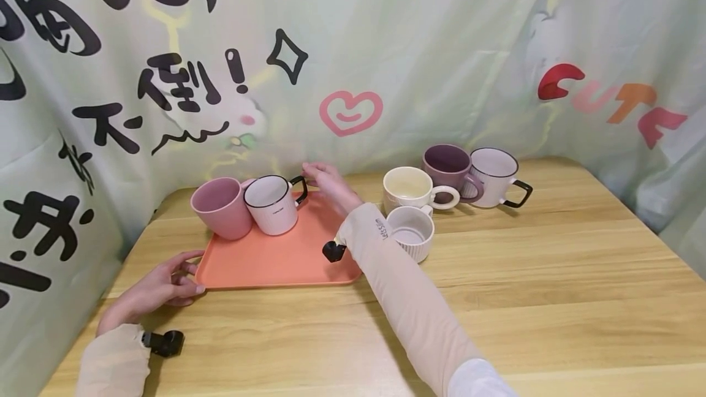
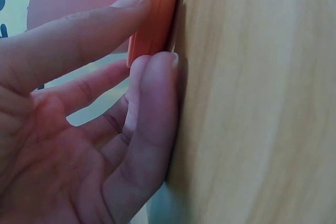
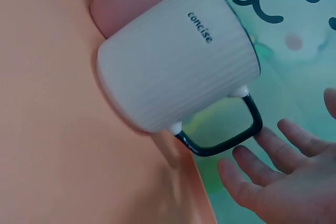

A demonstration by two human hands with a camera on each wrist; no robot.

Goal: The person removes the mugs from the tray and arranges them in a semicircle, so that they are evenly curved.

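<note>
My left hand [image 1: 165, 283] holds the front left corner of an orange tray [image 1: 276, 268]. In the left wrist view its thumb [image 2: 131, 3] lies on the tray's edge, and the other fingers bend beside the corner, low over the table. On the tray's back left part stand a pink mug [image 1: 223, 210] and a white ribbed mug [image 1: 273, 207] with a black rim and black handle, marked "concise". My right hand [image 1: 333, 185] is at the tray's back edge, fingers spread loosely and fingertips right by the black handle [image 3: 226, 145]. It holds nothing.
Right of the tray stand a cream mug [image 1: 405, 185], a small pale ribbed cup [image 1: 410, 234], a purple mug [image 1: 449, 167] and another white mug [image 1: 491, 179] with a black handle. The wooden table [image 1: 529, 299] backs onto a printed curtain [image 1: 441, 48].
</note>
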